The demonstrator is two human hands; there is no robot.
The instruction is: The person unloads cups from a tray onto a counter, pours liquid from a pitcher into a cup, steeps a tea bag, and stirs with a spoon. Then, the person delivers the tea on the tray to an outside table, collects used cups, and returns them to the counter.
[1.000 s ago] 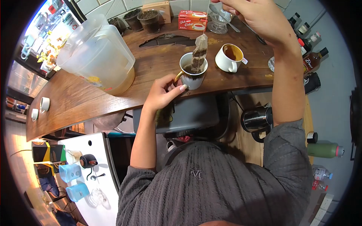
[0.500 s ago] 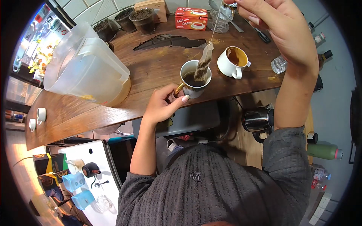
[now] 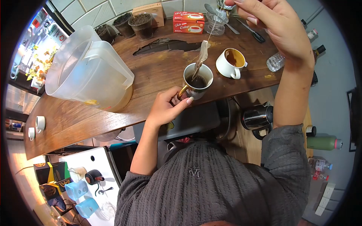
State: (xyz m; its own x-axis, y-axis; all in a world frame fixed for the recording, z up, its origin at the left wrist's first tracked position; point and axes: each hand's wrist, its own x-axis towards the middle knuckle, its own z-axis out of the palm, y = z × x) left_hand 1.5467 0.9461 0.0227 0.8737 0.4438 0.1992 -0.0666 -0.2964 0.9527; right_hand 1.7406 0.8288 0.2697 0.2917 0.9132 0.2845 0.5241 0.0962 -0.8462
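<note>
My left hand point(image 3: 167, 105) grips the gold handle of a white cup point(image 3: 197, 92) near the table's front edge, with dark liquid inside. High on the right, my right hand point(image 3: 271, 22) pinches the string point(image 3: 213, 28) of a tea bag point(image 3: 202, 56). The bag hangs tilted over the cup, its lower end inside the rim near the liquid. Just right of this cup stands a second white cup point(image 3: 226, 67) with brown stains inside and a tag at its rim. Behind them sits a red tea box point(image 3: 188, 26).
A large plastic pitcher point(image 3: 90, 75) stands left on the wooden table point(image 3: 158, 75). Soil-filled cups point(image 3: 141, 27) are behind it. Spoons point(image 3: 226, 20), a black-handled utensil point(image 3: 256, 35) and a clear bottle point(image 3: 275, 62) lie right. Below is a kettle point(image 3: 256, 117).
The tea bag has swung and turned edge-on above the cup, still hanging on its string. The view has shifted a little. My left hand keeps its hold on the handle.
</note>
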